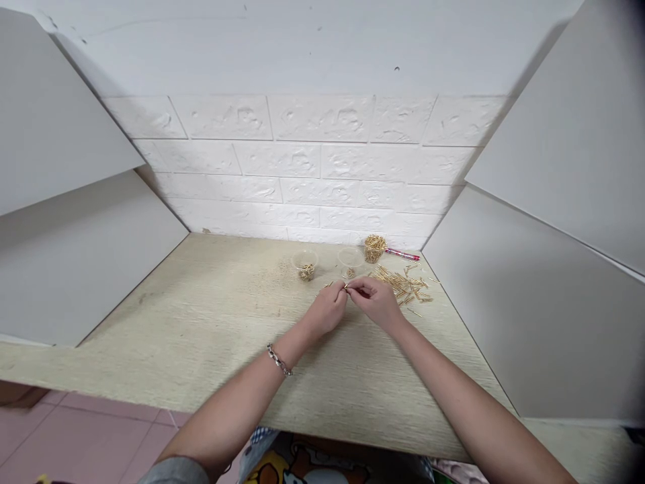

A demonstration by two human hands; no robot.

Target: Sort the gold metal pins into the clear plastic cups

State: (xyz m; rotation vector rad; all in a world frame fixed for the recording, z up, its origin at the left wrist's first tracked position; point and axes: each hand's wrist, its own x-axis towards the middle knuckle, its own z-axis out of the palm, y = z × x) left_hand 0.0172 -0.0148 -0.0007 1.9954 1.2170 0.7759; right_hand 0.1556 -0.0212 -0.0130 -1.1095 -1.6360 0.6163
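Observation:
My left hand (327, 308) and my right hand (375, 301) meet over the middle of the table, fingertips pinched close together. Between them shows a small gold-coloured metal pin (346, 287), gripped from both sides; its exact shape is too small to make out. A few similar gold pieces stick out beside my left fingers. Just beyond my hands stand two clear plastic cups: the left cup (305, 258) holds a small heap of gold parts, the right cup (349, 256) a few tiny ones. Right of my right hand lies a loose pile of thin gold pins (403, 282).
A fuller cup of gold pins (374, 249) stands near the wall, with a red pen-like stick (403, 254) beside it. Tiny specks (272, 282) are scattered on the table (201, 316) at left. White panels (504, 302) close in both sides; a white brick-patterned wall (295, 159) rises behind.

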